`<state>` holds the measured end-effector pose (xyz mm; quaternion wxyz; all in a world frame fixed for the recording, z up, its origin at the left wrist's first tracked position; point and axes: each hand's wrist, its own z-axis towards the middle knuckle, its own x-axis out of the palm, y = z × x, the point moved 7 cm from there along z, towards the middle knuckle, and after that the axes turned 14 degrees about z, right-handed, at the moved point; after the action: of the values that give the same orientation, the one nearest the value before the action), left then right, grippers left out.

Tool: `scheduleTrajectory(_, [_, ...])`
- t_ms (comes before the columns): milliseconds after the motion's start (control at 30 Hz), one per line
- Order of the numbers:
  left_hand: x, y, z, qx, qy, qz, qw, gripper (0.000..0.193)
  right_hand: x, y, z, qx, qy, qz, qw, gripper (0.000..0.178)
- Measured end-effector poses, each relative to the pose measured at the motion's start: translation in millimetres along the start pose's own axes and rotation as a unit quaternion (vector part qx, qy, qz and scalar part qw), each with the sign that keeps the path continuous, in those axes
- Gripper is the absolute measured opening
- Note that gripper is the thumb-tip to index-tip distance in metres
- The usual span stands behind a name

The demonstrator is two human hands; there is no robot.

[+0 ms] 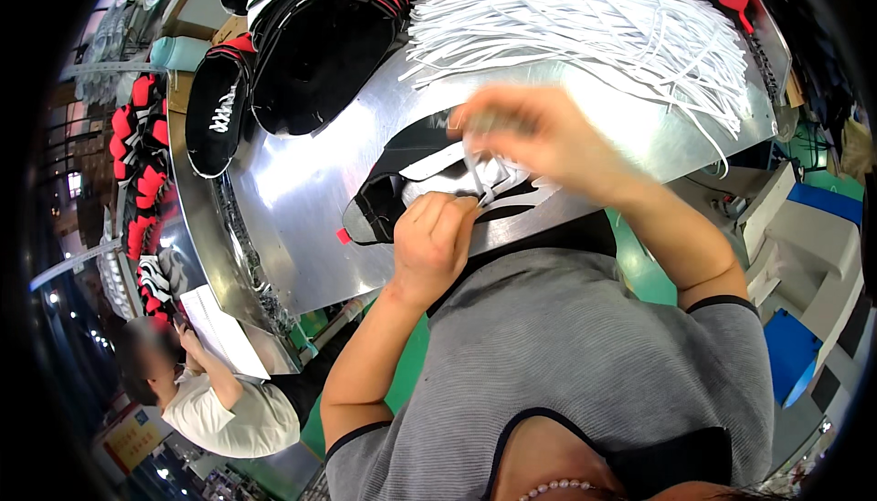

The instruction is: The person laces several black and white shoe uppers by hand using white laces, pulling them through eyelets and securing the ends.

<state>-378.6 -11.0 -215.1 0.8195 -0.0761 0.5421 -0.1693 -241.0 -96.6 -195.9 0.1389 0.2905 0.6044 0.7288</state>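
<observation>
A black and white shoe upper [388, 156] with a small red tab lies on its side at the near edge of the metal table. My left hand [433, 238] is closed on its near side, fingertips pinched beside the eyelets; what lies under them is hidden. Over the upper, my right hand [534, 131] is raised and blurred by motion, its fingers curled. From those fingers a white shoelace [472, 170] runs down to the eyelet area, where more white lace crosses the opening.
A big heap of loose white laces [585, 31] covers the far side of the metal table [301, 254]. Stacked black and red uppers [320, 63] stand at far left, beside a laced black upper [219, 113]. At lower left a person [233, 414] holds a white sheet.
</observation>
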Motion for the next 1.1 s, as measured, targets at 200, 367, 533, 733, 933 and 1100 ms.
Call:
scheduleTrajectory(200, [-2.9, 15.6, -0.4, -0.111, 0.011, -0.126, 0.986, 0.038, 1.7, -8.8, 9.8, -0.003, 0.041, 0.026, 0.999, 0.021])
scheduleTrajectory(367, [0.5, 43.9, -1.6, -0.375, 0.040, -0.265, 0.887, 0.047, 15.3, -39.1, 14.0, -0.016, 0.070, -0.101, 0.992, 0.021])
scheduleTrajectory(533, [-0.5, 46.9, 2.5, -0.336, -0.053, -0.171, 0.925, 0.030, 12.3, -35.0, 12.2, -0.005, 0.070, -0.111, 0.991, 0.024])
scheduleTrajectory(733, [9.4, 49.0, -2.5, -0.419, -0.038, -0.267, 0.867, 0.034, -0.1, -40.1, 4.2, 0.031, -0.030, -0.033, 0.999, 0.025])
scheduleTrajectory(933, [4.1, 43.4, -0.4, -0.367, -0.060, -0.096, 0.923, 0.038, 10.5, -39.1, -5.2, 0.027, -0.091, -0.062, 0.993, 0.032])
scheduleTrajectory(1100, [-0.3, 39.4, 2.9, -0.326, -0.055, -0.123, 0.936, 0.047, 8.2, -47.0, -11.9, 0.058, -0.130, 0.036, 0.989, 0.031])
